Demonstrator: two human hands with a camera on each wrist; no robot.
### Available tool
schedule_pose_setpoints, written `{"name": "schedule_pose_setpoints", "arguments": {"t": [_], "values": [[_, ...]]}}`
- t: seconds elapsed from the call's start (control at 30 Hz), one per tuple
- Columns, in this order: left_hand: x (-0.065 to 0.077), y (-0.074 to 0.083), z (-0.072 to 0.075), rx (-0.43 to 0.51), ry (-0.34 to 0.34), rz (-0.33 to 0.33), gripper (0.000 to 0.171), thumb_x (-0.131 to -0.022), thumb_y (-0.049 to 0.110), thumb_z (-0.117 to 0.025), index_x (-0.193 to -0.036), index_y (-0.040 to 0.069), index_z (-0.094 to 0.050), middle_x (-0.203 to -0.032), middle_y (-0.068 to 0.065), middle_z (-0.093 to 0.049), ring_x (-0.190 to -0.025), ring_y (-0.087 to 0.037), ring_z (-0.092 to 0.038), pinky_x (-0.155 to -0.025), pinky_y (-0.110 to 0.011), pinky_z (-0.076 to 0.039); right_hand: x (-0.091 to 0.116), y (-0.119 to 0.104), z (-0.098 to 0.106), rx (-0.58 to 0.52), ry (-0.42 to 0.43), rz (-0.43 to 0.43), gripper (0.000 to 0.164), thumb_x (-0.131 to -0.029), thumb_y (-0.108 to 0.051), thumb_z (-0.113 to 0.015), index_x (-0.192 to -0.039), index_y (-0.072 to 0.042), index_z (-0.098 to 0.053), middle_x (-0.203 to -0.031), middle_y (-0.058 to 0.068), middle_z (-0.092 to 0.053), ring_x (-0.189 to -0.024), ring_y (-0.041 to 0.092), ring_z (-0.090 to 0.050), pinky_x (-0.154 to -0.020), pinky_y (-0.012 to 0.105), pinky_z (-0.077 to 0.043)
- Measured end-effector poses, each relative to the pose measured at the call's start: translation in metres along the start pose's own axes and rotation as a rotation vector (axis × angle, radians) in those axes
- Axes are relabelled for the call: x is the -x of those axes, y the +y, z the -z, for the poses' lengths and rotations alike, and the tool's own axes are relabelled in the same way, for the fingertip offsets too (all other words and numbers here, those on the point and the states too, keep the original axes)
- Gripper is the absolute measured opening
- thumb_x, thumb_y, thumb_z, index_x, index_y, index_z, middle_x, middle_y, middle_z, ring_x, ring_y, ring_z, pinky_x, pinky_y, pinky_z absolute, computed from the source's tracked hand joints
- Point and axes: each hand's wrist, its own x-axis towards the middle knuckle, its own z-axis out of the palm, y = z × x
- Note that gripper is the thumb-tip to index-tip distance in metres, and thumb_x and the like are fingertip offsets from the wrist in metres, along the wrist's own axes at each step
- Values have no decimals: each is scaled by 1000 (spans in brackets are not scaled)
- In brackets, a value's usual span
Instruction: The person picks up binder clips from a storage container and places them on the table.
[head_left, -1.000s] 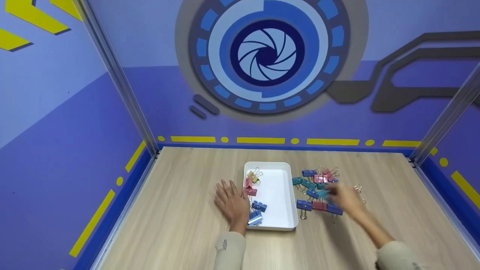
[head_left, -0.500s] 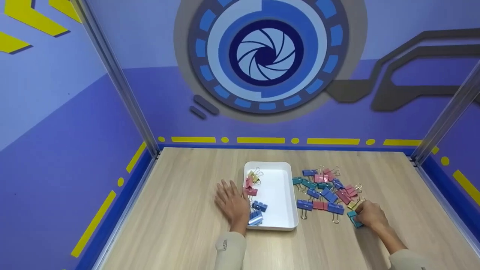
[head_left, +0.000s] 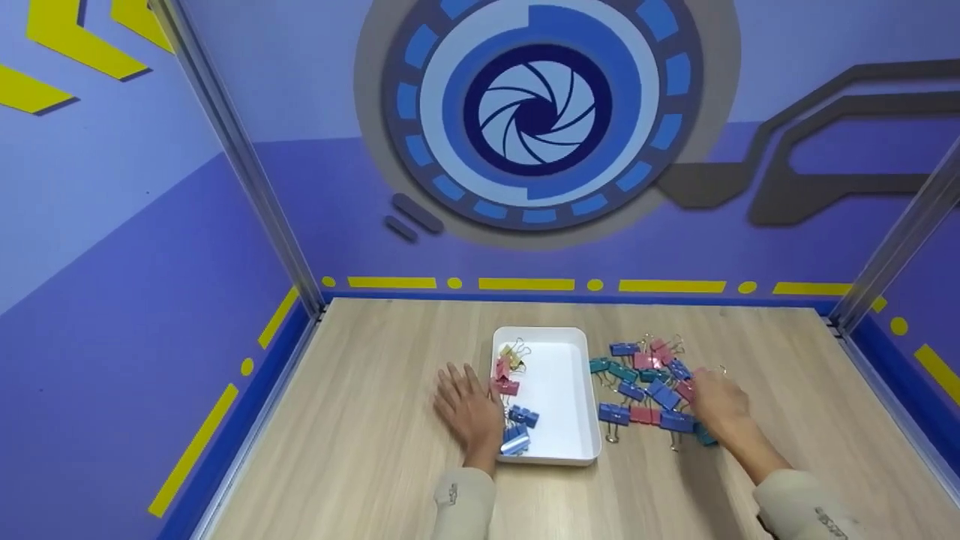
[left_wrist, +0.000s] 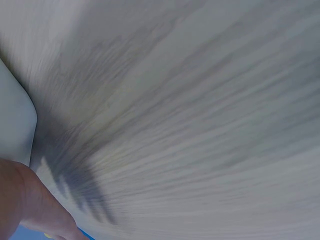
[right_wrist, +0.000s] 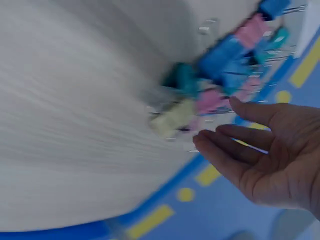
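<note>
My left hand [head_left: 471, 411] lies with fingers spread at the left side of a white tray [head_left: 556, 401]; the left wrist view shows part of this hand [left_wrist: 42, 207] beside the tray wall [left_wrist: 15, 117]. Over the right end of a loose group of binder clips hovers my right hand [head_left: 720, 403]. In the right wrist view its fingers [right_wrist: 220, 155] are loosely bent, thumb apart, holding nothing. Near the fingertips are a yellow binder clip [right_wrist: 172, 119] and a pink one [right_wrist: 210, 100]. A teal binder clip [head_left: 705, 435] lies just below the hand in the head view.
Inside the tray, blue binder clips [head_left: 516, 439], pink ones [head_left: 508, 387] and a yellow one [head_left: 512, 355] line the left wall. Blue, pink and teal clips, such as this blue one [head_left: 614, 413], spread right of the tray. Printed walls [head_left: 300, 202] enclose the wooden table [head_left: 382, 420].
My right hand carried a teal binder clip from the group to its lower right and released it there, then moved up and left over the group's right end. The left hand stays in place.
</note>
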Motion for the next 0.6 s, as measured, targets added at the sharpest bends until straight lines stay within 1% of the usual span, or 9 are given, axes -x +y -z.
{"name": "schedule_pose_setpoints", "arguments": {"t": [0.07,0.13,0.17,0.23,0.3,0.37,0.43,0.5,0.6], "values": [[0,2,1,-7,-3,4,63,-101,51,-52,-152,14,-50,-165,-14,-37,-154,-38,-32,-123,-59,-29,-8,-27,1,-33,32,64,8,-89,2,-65,-82,7,-64,-72,19,-65,-63,28,-61,-55,47,-54],[1,2,1,-8,0,2,63,-101,52,-52,-151,13,-50,-164,-15,-37,-153,-38,-33,-122,-59,-30,-16,-55,-7,-114,32,158,8,-87,2,-69,-81,5,-65,-70,16,-65,-61,25,-59,-54,44,-52],[1,2,1,-9,1,1,63,-101,52,-52,-151,13,-50,-165,-15,-37,-154,-38,-33,-122,-59,-30,-19,-70,-14,-154,10,202,5,-88,1,-69,-88,6,-68,-78,17,-69,-66,26,-63,-58,43,-56],[1,1,1,-6,-2,-1,64,-101,51,-52,-152,13,-50,-165,-15,-36,-154,-39,-31,-122,-60,-30,-21,-98,-32,-203,-51,306,17,-90,-2,-71,-104,7,-70,-97,22,-74,-82,31,-71,-73,45,-62],[2,1,0,1,-6,1,64,-101,51,-52,-152,13,-49,-166,-15,-35,-155,-39,-30,-122,-60,-29,-21,-123,-53,-218,-101,413,35,-91,-5,-72,-122,10,-65,-118,29,-70,-103,42,-71,-91,51,-60],[1,1,-2,7,-5,0,64,-102,51,-51,-152,12,-49,-166,-16,-34,-155,-39,-29,-122,-60,-29,-20,-142,-72,-200,-129,499,48,-92,-6,-72,-135,10,-58,-133,31,-63,-119,46,-65,-102,54,-54],[1,0,-2,16,-3,-3,63,-102,50,-51,-152,12,-49,-166,-16,-34,-155,-39,-28,-122,-61,-29,-20,-157,-88,-194,-120,565,48,-89,-3,-73,-132,12,-58,-126,32,-67,-112,45,-69,-98,53,-56],[1,0,-2,26,4,-4,63,-102,50,-51,-152,11,-49,-165,-16,-35,-155,-39,-29,-122,-61,-29,-21,-168,-101,-186,-91,598,41,-86,2,-73,-124,13,-63,-107,28,-73,-94,39,-73,-85,50,-60],[0,0,-1,26,5,0,64,-102,50,-52,-152,11,-49,-165,-16,-36,-155,-39,-29,-122,-61,-28,-23,-178,-113,-186,-70,605,26,-84,7,-72,-109,8,-68,-82,17,-72,-68,25,-64,-63,42,-57]]}}
